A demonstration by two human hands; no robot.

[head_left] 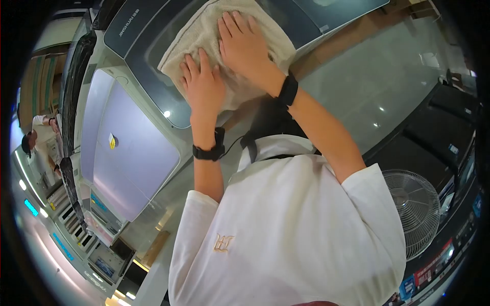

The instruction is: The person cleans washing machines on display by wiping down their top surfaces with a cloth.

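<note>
A beige cloth (229, 94) lies spread over the dark glossy lid (148, 61) of an appliance at the top of the view. My left hand (204, 84) rests flat on the left part of the cloth, its fingers apart. Farther up and to the right, my right hand (245, 48) presses flat on the same cloth with its fingers stretched out. The hands are close together but do not grip the fabric. Each wrist wears a black band.
A pale purple panel (130, 148) with a yellow sticker stands left of the lid. A metal fan (411, 214) and black appliances (434, 132) are on the right. A person in a white shirt and dark cap (38, 148) is at the far left, apart from my hands.
</note>
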